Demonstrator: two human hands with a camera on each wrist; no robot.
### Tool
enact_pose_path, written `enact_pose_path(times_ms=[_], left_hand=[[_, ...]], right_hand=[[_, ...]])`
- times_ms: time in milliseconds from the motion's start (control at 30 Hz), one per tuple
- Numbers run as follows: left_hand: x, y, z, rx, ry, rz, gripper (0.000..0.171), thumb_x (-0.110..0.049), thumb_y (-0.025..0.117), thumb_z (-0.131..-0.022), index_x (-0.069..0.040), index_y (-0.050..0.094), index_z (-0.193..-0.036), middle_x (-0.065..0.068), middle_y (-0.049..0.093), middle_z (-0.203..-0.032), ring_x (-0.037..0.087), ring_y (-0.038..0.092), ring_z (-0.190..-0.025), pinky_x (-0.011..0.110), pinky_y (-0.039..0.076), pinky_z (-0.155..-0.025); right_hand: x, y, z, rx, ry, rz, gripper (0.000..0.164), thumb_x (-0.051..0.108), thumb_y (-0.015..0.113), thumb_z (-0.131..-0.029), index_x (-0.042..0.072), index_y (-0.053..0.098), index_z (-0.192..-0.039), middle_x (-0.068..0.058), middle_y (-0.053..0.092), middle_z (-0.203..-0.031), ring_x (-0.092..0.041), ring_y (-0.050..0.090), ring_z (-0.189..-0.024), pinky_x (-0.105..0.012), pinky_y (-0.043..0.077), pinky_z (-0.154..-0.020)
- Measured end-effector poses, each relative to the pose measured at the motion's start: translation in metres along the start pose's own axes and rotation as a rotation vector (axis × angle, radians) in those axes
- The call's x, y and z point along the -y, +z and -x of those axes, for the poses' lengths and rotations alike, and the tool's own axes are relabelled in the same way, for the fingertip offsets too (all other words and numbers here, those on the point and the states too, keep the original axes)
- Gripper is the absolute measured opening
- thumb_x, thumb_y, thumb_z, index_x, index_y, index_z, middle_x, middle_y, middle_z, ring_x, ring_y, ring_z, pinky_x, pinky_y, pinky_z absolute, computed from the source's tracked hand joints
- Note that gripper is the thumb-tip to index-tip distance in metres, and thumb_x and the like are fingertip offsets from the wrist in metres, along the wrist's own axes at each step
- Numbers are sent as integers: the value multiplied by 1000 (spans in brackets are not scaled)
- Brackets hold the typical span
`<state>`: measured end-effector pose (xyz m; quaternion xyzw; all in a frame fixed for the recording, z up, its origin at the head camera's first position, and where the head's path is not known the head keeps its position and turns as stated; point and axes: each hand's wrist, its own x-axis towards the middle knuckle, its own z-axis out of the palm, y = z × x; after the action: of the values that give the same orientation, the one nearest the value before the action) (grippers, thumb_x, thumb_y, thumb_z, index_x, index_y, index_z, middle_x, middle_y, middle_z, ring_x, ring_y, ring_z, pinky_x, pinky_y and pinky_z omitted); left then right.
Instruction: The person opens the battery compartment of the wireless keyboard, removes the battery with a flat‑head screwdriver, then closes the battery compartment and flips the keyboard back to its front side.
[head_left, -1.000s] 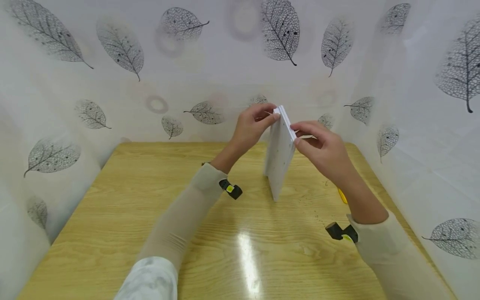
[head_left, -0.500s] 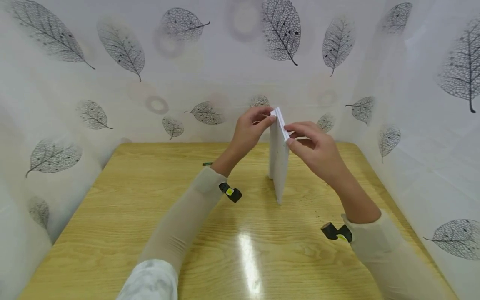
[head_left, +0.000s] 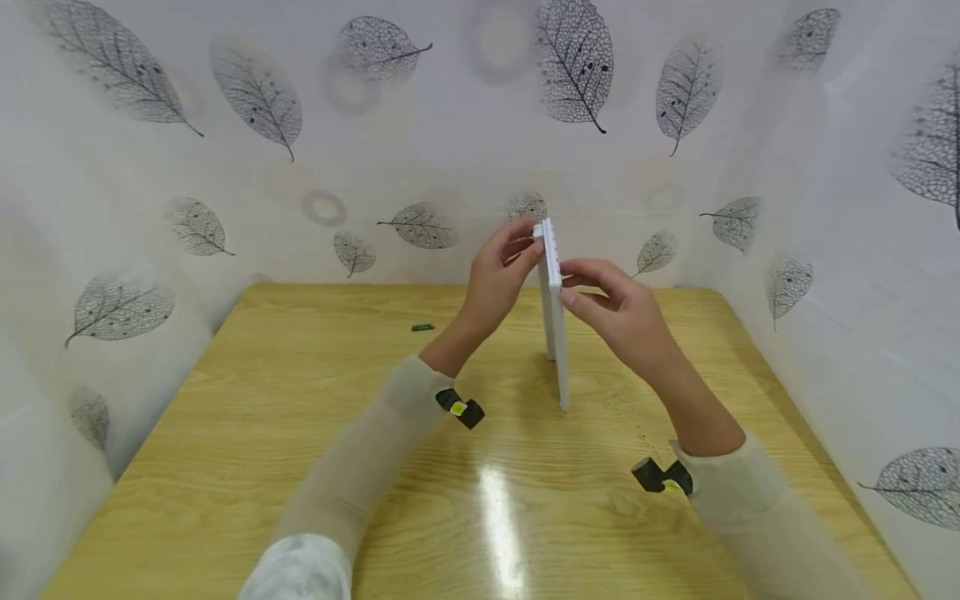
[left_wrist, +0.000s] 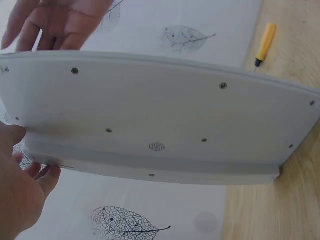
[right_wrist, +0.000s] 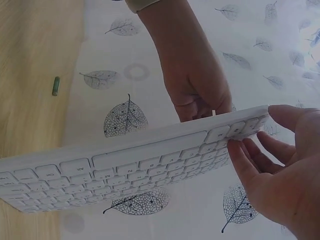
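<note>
A white keyboard stands on its short end, lower end at the table. My left hand pinches the thick ridge at the top, on the back side; in the left wrist view its fingers lie around that ridge. My right hand holds the near corner of the upper end between thumb and fingers, also in the right wrist view, where the fingers touch the key side. Several small screws dot the underside in the left wrist view. Rows of keys face the right wrist camera.
A small green cylinder, perhaps a battery, lies on the wooden table left of the keyboard. A screwdriver with a yellow handle shows in the left wrist view. Dark crumbs dot the table at right. Leaf-patterned cloth surrounds the table.
The keyboard has been turned nearly edge-on to the head view, and its top has swung left. My right hand has moved left with it. The green cylinder has emerged from behind my left wrist.
</note>
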<state>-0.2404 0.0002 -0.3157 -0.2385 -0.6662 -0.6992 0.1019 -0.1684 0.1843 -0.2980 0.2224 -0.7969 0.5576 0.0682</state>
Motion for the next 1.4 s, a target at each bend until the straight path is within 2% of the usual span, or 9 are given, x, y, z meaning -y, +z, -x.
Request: enact_pose_path(times_ms=[133, 333, 533, 700, 800, 900, 1033, 1167, 1400], left_hand=[[6, 0, 5, -3, 23, 8, 42, -14, 60, -102, -2, 52, -141, 14, 56, -141, 24, 55, -133, 32, 45, -110], [1, 1, 17, 8, 56, -25, 40, -19, 64, -100, -5, 57, -137, 10, 51, -139, 24, 53, -128, 34, 47, -108], [-6, 0, 29, 37, 25, -57, 38, -23, 64, -100, -12, 60, -136, 5, 52, -137, 22, 56, -125, 37, 51, -103], [-8, -5, 36, 66, -3, -61, 39, -23, 64, -100, -15, 60, -138, 4, 52, -137, 19, 59, -124, 39, 54, -97], [-9, -8, 40, 88, -10, -39, 41, -20, 64, -100, -14, 58, -140, 5, 51, -139, 19, 57, -127, 38, 54, -98], [-10, -11, 45, 110, -2, -26, 42, -17, 63, -100, -11, 56, -141, 5, 48, -143, 21, 56, -129, 38, 54, -98], [-10, -17, 51, 128, 12, -19, 44, -14, 63, -100, -8, 54, -143, 5, 46, -148, 23, 54, -131, 37, 55, -98], [-8, -22, 56, 123, 9, -8, 46, -11, 63, -100, -9, 53, -144, 6, 45, -149, 23, 53, -133, 36, 55, -97], [-7, -29, 63, 91, -9, 21, 46, -10, 63, -99, -9, 53, -145, 5, 43, -151, 23, 52, -133, 37, 54, -99]], right_hand=[[-5, 2, 2, 8, 16, -51, 41, 23, 64, -100, 11, 58, -139, -5, 59, -135, -16, 57, -125, -21, 51, -100], [-12, 2, 3, -8, 30, -106, 43, 20, 66, -99, 9, 57, -140, -8, 59, -133, -19, 58, -125, -22, 52, -98], [-24, 2, 1, -7, 54, -137, 49, 17, 67, -98, 4, 52, -143, -11, 58, -136, -17, 58, -124, -20, 51, -97], [-38, 0, -2, 63, 82, -150, 60, 13, 66, -98, 3, 41, -151, -13, 45, -150, -26, 47, -135, -20, 48, -102], [-48, -1, -4, 122, 99, -133, 66, 15, 67, -98, 7, 34, -155, -12, 39, -156, -30, 40, -142, -27, 44, -109], [-58, -1, -6, 180, 116, -133, 73, 18, 68, -97, 10, 29, -158, -12, 35, -158, -34, 34, -146, -41, 35, -118], [-74, 0, -9, 256, 151, -116, 82, 22, 70, -95, 14, 22, -161, -16, 29, -161, -39, 28, -149, -56, 26, -120], [-91, 0, -11, 333, 197, -78, 90, 34, 71, -94, 20, 15, -163, -14, 21, -165, -41, 22, -151, -63, 25, -118], [-116, 4, -13, 436, 242, -75, 108, 58, 72, -87, 22, 5, -164, -16, 11, -168, -49, 12, -152, -68, 25, -116]])
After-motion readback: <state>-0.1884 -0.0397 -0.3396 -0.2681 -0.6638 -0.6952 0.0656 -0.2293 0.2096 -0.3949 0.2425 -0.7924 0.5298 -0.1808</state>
